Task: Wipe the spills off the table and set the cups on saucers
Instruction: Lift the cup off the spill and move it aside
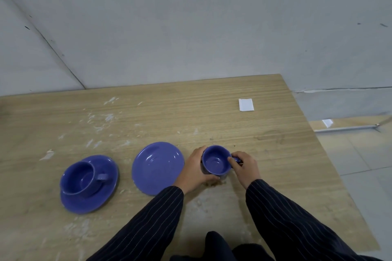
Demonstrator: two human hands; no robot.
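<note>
Hands [220, 167] cupping glossy round blue cup [215, 161], woodgrain table [212, 101]

We see both forearms in dark pinstriped sleeves reaching forward from the bottom edge, converging toward each other. Our left hand [194, 167] is curled, palm turned inward, fingers wrapped round the side of a blue cup [215, 161]. Our right hand [244, 164] comes in from the opposite side, thumb and fingertips pinched closed on its handle.
</note>
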